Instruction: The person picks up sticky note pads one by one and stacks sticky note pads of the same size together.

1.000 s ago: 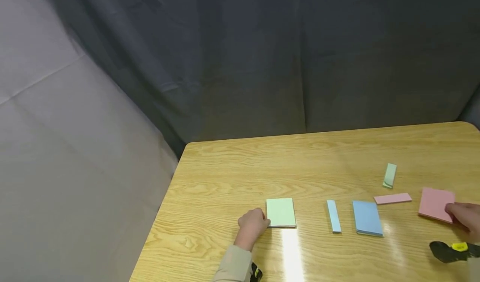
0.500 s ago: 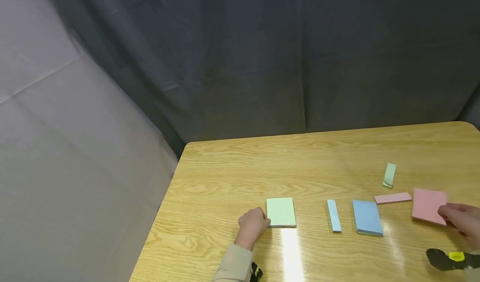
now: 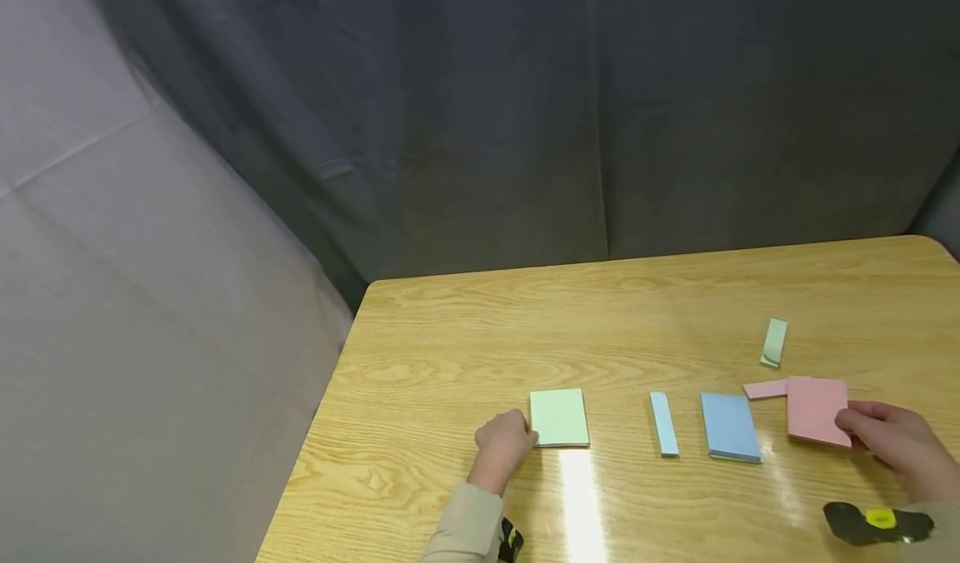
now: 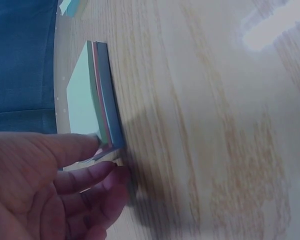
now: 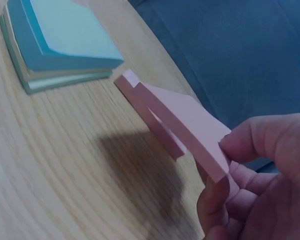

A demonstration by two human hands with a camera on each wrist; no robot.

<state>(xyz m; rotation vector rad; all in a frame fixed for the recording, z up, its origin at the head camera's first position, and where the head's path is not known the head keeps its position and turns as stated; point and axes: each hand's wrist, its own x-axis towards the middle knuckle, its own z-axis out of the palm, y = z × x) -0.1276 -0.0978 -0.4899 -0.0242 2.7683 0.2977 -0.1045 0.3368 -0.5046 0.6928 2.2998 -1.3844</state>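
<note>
My right hand [image 3: 896, 442] pinches a square pink sticky note pad [image 3: 816, 409] by its near right corner, thumb on top and fingers below. In the right wrist view the pad is tilted above the table, its shadow under it. It overlaps a narrow pink sticky strip [image 3: 763, 389], partly hidden behind it. At the left, my left hand [image 3: 504, 445] holds the near left corner of a square sticky note stack [image 3: 558, 418] on the table, thumb at the corner and fingers curled beside it. The left wrist view shows green, pink and blue layers in that stack [image 4: 85, 100].
A blue sticky note pad stack [image 3: 730, 426] lies between the hands, with a narrow light-blue strip [image 3: 664, 423] to its left. A small green strip [image 3: 774, 342] lies farther back. Dark cloth [image 3: 487, 130] hangs behind the wooden table [image 3: 450, 330].
My right hand has carried the pink pad left, from right of the pink strip to over its right part. My left hand has stayed at the green-topped stack.
</note>
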